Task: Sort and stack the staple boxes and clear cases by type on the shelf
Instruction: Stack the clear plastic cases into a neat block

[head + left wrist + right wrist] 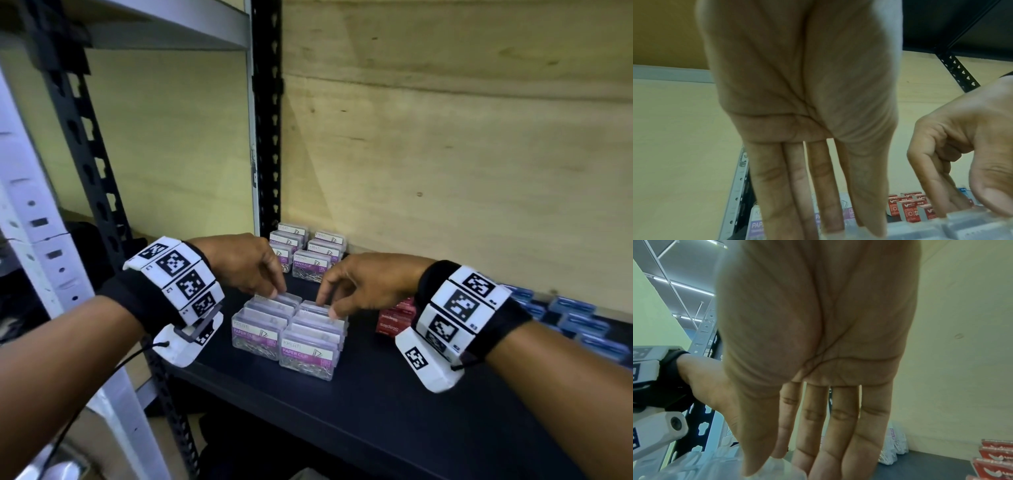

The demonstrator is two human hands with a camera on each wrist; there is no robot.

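My left hand (239,263) and right hand (363,284) sit fingertips-down on the near block of clear cases (291,329), frame center; fingers straight, slightly apart, gripping nothing. Cases stand w/ labels facing me, long axis left-right. Red staple boxes (397,317) just right; blue boxes (575,318) far right on shelf (376,411).

Stockroom — slotted metal shelving (270,113), plywood backing (445,137), boxed stationery.

Glossy plastic cases (288,337), matt shelf (376,404)
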